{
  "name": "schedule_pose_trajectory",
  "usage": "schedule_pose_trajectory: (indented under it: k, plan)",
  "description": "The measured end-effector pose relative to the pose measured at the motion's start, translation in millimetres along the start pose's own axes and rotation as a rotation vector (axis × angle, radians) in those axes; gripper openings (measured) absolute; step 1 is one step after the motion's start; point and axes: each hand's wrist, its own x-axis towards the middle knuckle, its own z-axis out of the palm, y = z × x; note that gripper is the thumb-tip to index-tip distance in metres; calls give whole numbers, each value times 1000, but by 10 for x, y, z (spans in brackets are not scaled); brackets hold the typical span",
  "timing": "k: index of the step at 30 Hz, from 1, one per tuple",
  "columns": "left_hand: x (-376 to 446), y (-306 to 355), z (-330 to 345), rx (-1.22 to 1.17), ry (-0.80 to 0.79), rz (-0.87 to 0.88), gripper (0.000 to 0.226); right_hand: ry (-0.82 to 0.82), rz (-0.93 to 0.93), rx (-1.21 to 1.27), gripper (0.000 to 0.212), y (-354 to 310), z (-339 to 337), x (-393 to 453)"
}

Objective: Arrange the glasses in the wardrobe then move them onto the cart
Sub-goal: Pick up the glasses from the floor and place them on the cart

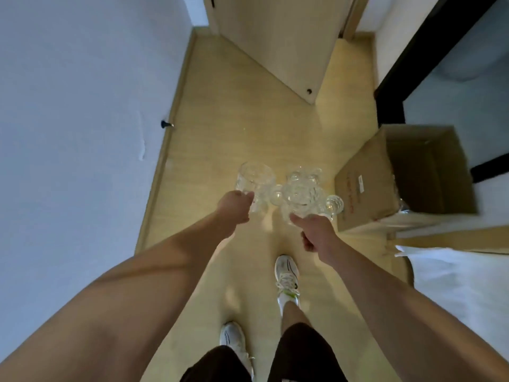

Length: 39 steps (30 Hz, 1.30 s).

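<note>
left hand [236, 205]: grip pinching one clear glass [254, 180] by the rim
right hand [316, 232]: grip curled round a bunch of glasses [301, 193]
where: both held over the wood floor [234, 128], cardboard box [407, 175] just beside on the right

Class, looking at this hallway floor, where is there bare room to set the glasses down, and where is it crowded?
Bare floor lies between the left wall and the open door. It is crowded on the right by the cardboard box.

Both arms outstretched, left hand [236, 205] and right hand [316, 232] curled in grip.
</note>
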Motion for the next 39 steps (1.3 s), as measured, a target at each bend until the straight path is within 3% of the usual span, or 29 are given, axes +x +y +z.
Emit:
schedule_pose_trajectory:
  k: [12,14,17,21,24,31,39]
  plan:
    - [-2150,1749,-1746,-309,268,374,24,10,-500,-47,40,-2092,478,-2354]
    - [-2469,1945,-2017,-319,343,423,20,-18,-587,-50,37,-2408,530,-2592]
    - [-2902,2174,-2409,-321,443,502,30,-81,-727,-100,28,-2836,600,-2894]
    - [-3551,2368,-2736,-424,577,559,30,-196,-833,-158,30,-3281,686,-3327]
    - [-4013,2430,-2890,-546,641,596,24,-271,-915,-196,40,-3563,746,-3624]
    - [-4927,2141,-3051,-691,869,632,29,-509,-1078,-273,32,-3905,1025,-4272]
    - [-5997,1372,-2995,-773,1219,529,24,-811,-1132,-377,33,-3566,1684,-5096]
